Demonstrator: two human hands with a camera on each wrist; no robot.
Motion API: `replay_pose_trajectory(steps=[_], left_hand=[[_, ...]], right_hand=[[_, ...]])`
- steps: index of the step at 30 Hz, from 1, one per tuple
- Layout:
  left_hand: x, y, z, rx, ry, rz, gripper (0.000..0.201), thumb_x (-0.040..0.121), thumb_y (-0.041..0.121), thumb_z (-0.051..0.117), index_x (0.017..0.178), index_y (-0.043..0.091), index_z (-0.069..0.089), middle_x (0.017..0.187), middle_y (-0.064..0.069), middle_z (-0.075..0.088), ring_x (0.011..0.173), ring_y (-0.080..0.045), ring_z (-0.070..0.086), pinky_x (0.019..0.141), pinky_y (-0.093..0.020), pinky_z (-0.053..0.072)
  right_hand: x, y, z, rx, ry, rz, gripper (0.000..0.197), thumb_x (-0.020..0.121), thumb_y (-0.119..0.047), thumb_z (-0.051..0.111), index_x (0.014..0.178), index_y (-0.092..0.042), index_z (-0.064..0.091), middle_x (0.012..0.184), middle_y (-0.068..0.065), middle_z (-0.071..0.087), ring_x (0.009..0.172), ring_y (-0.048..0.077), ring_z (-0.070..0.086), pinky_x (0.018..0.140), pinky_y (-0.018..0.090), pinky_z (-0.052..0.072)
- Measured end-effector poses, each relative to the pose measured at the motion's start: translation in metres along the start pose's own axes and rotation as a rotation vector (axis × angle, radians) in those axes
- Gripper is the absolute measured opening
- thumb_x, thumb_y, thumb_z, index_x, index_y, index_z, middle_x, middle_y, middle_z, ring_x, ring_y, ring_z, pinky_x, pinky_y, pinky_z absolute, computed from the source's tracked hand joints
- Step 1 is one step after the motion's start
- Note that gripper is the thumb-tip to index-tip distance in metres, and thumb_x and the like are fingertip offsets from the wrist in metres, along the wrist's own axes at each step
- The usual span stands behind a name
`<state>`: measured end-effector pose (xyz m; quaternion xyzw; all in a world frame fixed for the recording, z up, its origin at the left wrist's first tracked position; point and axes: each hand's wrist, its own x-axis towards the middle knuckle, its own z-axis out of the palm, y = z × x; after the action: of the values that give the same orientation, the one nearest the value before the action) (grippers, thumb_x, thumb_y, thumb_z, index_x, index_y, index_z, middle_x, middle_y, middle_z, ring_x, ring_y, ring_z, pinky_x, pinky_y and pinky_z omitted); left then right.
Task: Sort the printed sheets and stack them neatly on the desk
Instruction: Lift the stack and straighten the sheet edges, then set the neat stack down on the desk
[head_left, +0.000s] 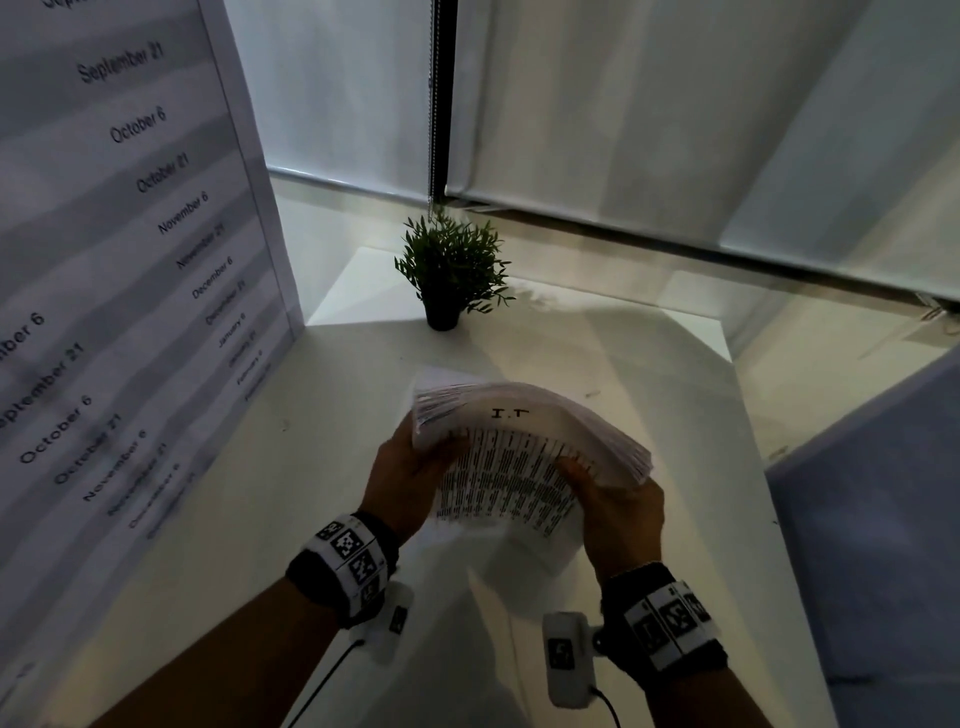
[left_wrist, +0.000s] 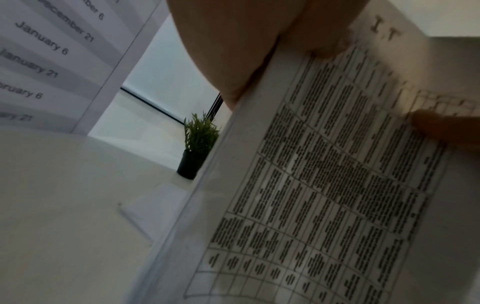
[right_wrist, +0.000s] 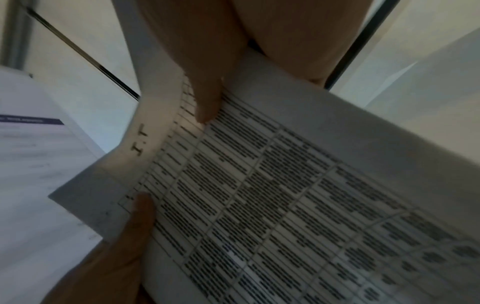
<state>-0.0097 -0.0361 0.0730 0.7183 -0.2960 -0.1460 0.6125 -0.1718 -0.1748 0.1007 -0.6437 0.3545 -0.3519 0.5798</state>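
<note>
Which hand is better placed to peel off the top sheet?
Probably right: the right hand has its thumb on the top sheet of the stack of printed sheets, while the left hand clamps the stack's edge.

where things sit around the held stack

the stack of sheets (head_left: 524, 447) is held above the desk (head_left: 322, 467), the left hand (head_left: 410, 475) gripping its left edge and the right hand (head_left: 618, 501) its right edge. beyond the grip, farther along the desk, stands a potted plant (head_left: 452, 270). to the left of the grip a large sheet with dates (head_left: 119, 249) stands upright. behind the plant hang window blinds (head_left: 675, 114). one loose sheet (head_left: 441, 373) lies on the desk just beyond the stack.
</note>
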Motion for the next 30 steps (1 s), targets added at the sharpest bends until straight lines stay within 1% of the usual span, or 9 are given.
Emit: replay_pose_trajectory(steps=[5, 8, 10, 14, 17, 20, 22, 24, 30], left_hand=[[-0.009, -0.009, -0.003, 0.052, 0.056, 0.074, 0.033, 0.086, 0.028, 0.060, 0.116, 0.014, 0.054, 0.101, 0.023, 0.056, 0.091, 0.024, 0.055, 0.069, 0.001, 0.044], [-0.020, -0.041, -0.001, 0.036, -0.025, -0.141, 0.036, 0.082, 0.051, 0.058, 0.113, 0.040, 0.045, 0.103, 0.016, 0.061, 0.091, 0.008, 0.063, 0.070, -0.011, 0.052], [-0.023, -0.053, 0.003, 0.058, -0.076, -0.218, 0.032, 0.089, 0.046, 0.057, 0.117, 0.040, 0.044, 0.108, 0.011, 0.064, 0.096, -0.007, 0.065, 0.077, -0.022, 0.055], [-0.010, -0.041, 0.003, 0.097, -0.032, -0.190, 0.022, 0.095, 0.026, 0.055, 0.116, 0.023, 0.048, 0.099, 0.008, 0.065, 0.079, 0.003, 0.062, 0.063, -0.006, 0.050], [0.004, -0.031, 0.001, 0.041, -0.012, -0.177, 0.019, 0.093, 0.027, 0.060, 0.108, 0.016, 0.056, 0.095, 0.007, 0.069, 0.076, 0.001, 0.067, 0.061, -0.010, 0.053], [0.013, -0.041, 0.004, 0.004, -0.052, -0.297, 0.024, 0.091, 0.032, 0.063, 0.108, 0.015, 0.060, 0.094, 0.002, 0.071, 0.071, -0.001, 0.069, 0.059, -0.016, 0.056], [0.016, -0.066, 0.006, 0.069, -0.110, -0.383, 0.030, 0.089, 0.037, 0.064, 0.111, 0.016, 0.063, 0.097, 0.005, 0.071, 0.076, -0.002, 0.068, 0.075, -0.029, 0.060], [0.018, -0.091, 0.010, 0.144, -0.176, -0.477, 0.033, 0.089, 0.036, 0.065, 0.115, 0.014, 0.064, 0.101, 0.003, 0.070, 0.082, -0.007, 0.066, 0.088, -0.035, 0.055], [0.044, -0.115, 0.015, 0.165, -0.148, -0.531, 0.040, 0.092, 0.040, 0.060, 0.115, 0.008, 0.063, 0.110, -0.006, 0.069, 0.097, -0.021, 0.065, 0.090, -0.031, 0.051]], right_hand=[[-0.003, 0.017, 0.000, -0.027, 0.027, -0.014, 0.038, 0.076, -0.009, 0.078, 0.083, -0.041, 0.059, 0.073, -0.028, 0.064, 0.070, -0.020, 0.061, 0.060, 0.001, 0.047], [-0.013, 0.059, 0.000, -0.129, -0.048, 0.186, 0.022, 0.078, -0.022, 0.079, 0.082, -0.035, 0.063, 0.083, -0.018, 0.065, 0.082, 0.001, 0.066, 0.078, 0.026, 0.058], [-0.015, 0.081, 0.000, -0.154, -0.049, 0.299, 0.016, 0.079, -0.025, 0.078, 0.087, -0.028, 0.065, 0.087, -0.014, 0.066, 0.087, 0.014, 0.066, 0.086, 0.038, 0.057], [-0.008, 0.077, 0.000, -0.185, -0.056, 0.255, 0.012, 0.082, -0.021, 0.075, 0.087, -0.023, 0.064, 0.083, -0.011, 0.065, 0.079, 0.011, 0.062, 0.063, 0.010, 0.050], [-0.004, 0.074, -0.007, -0.188, -0.065, 0.216, 0.016, 0.083, -0.022, 0.074, 0.091, -0.028, 0.062, 0.084, -0.017, 0.063, 0.077, -0.004, 0.057, 0.053, 0.003, 0.045], [-0.004, 0.095, -0.007, -0.182, -0.117, 0.293, 0.032, 0.086, -0.031, 0.070, 0.114, -0.026, 0.057, 0.102, -0.011, 0.067, 0.093, 0.010, 0.065, 0.068, 0.013, 0.054], [-0.008, 0.120, -0.003, -0.271, -0.168, 0.384, 0.042, 0.090, -0.040, 0.062, 0.127, -0.023, 0.051, 0.117, -0.005, 0.063, 0.108, 0.022, 0.062, 0.089, 0.033, 0.053], [-0.012, 0.141, 0.000, -0.379, -0.210, 0.430, 0.050, 0.094, -0.042, 0.055, 0.137, -0.018, 0.046, 0.125, -0.001, 0.058, 0.117, 0.024, 0.056, 0.101, 0.036, 0.045], [0.019, 0.156, 0.015, -0.378, -0.145, 0.464, 0.040, 0.095, -0.035, 0.057, 0.126, -0.010, 0.053, 0.115, 0.006, 0.063, 0.104, 0.026, 0.061, 0.090, 0.036, 0.050]])
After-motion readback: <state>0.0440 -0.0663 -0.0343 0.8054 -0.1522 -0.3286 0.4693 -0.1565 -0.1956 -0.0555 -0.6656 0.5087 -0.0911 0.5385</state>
